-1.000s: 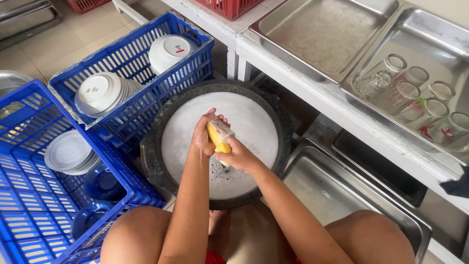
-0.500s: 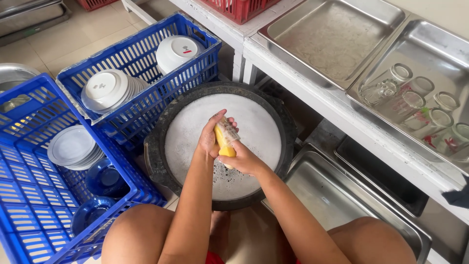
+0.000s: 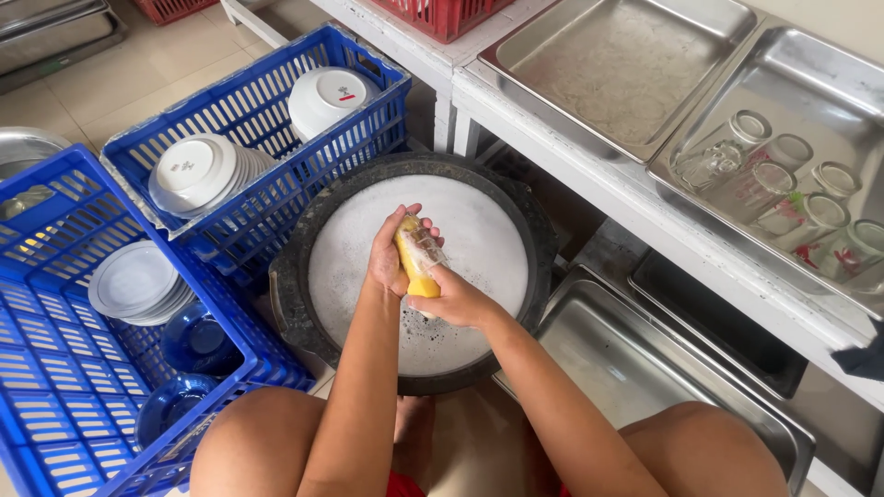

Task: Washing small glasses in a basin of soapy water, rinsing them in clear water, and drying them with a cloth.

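Both hands scrub a clear drinking glass (image 3: 425, 250) with a yellow sponge (image 3: 414, 267) over a round black basin of soapy water (image 3: 304, 304).

The left hand (image 3: 391, 253) has its grip closed around the glass; the right hand (image 3: 460, 299) has its grip closed on the sponge, pressed against the glass. Just left stand blue plastic crates (image 3: 55, 387) of white plates (image 3: 133, 281); more glasses lie in a steel tray (image 3: 829, 74) on the white bench (image 3: 645, 216).

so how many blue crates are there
2. One blue crate behind the soapy basin holds white bowls; the other, at far left, holds plates, partly cut off.
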